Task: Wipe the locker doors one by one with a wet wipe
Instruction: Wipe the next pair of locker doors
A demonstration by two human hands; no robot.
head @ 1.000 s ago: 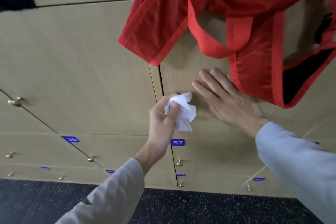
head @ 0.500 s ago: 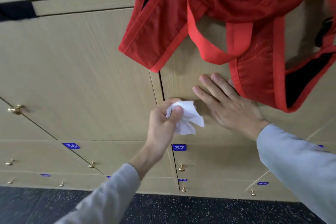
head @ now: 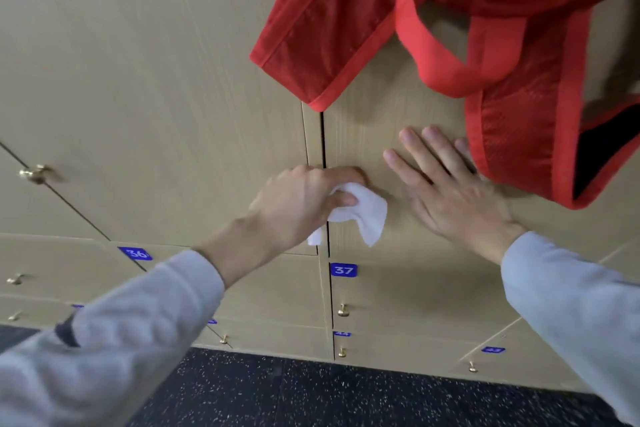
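Beige wood-grain locker doors fill the view. My left hand [head: 304, 201] grips a crumpled white wet wipe [head: 363, 215] and presses it at the left edge of the locker door [head: 367, 121] above the blue label 37 [head: 343, 270], right by the vertical gap. My right hand [head: 446, 187] lies flat on that same door with fingers spread, just right of the wipe and touching the lower edge of the red bag.
A red mesh bag [head: 485, 28] with straps hangs from the locker above, covering the door's upper right. Left is a larger door [head: 156, 97] with a brass knob [head: 34, 173]. Lower doors carry blue number tags and small brass knobs [head: 343, 310]. Dark speckled floor [head: 311, 392] below.
My left hand turned palm-down and pushed the wipe onto the door's left edge. The right hand stayed flat on the door.
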